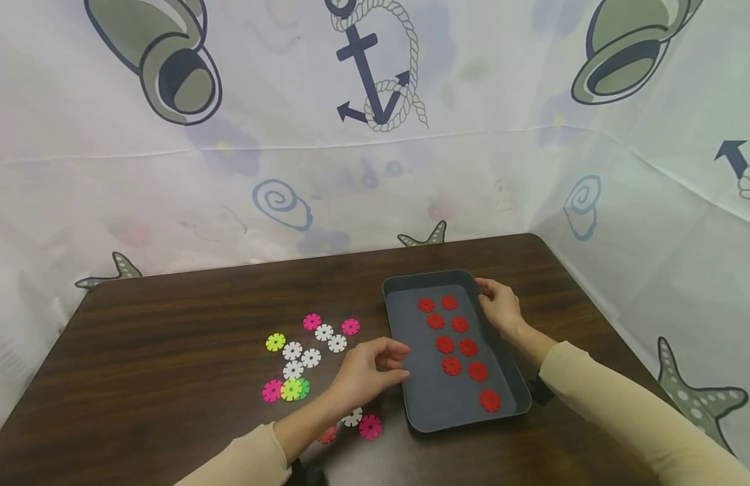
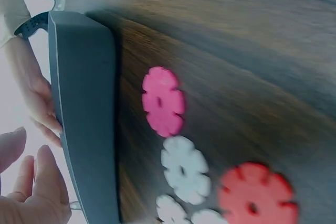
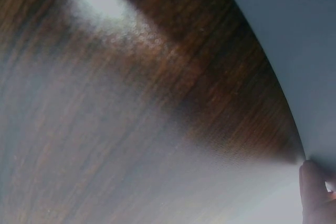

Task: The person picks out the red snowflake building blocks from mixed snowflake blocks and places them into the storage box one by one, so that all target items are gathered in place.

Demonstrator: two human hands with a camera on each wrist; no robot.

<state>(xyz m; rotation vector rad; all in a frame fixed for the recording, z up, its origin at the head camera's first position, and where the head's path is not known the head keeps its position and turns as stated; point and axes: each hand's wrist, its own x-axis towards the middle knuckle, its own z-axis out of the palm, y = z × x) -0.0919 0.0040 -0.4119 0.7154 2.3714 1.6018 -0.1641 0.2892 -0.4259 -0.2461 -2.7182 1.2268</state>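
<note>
A dark grey rectangular tray (image 1: 424, 398) lies on the table with several red notched flower-shaped discs (image 1: 459, 325) inside. At its far right rim my right hand (image 1: 501, 309) holds the edge; the right wrist view shows its fingers (image 3: 313, 187) at the rim. Over the tray's left edge hovers my left hand (image 1: 370, 366), thumb and fingers apart with nothing between them. Left of the tray lie loose discs: white (image 1: 310, 358), pink (image 1: 312, 321), yellow (image 1: 275, 342) and green (image 1: 304, 387). Partly behind the left wrist is a red disc (image 1: 329, 435).
The dark wooden table (image 1: 168, 351) reaches back to a printed white cloth (image 1: 362, 189), which also hangs along the right side. A white disc (image 2: 185, 170) and a pink disc (image 2: 163, 102) lie near the tray's left wall.
</note>
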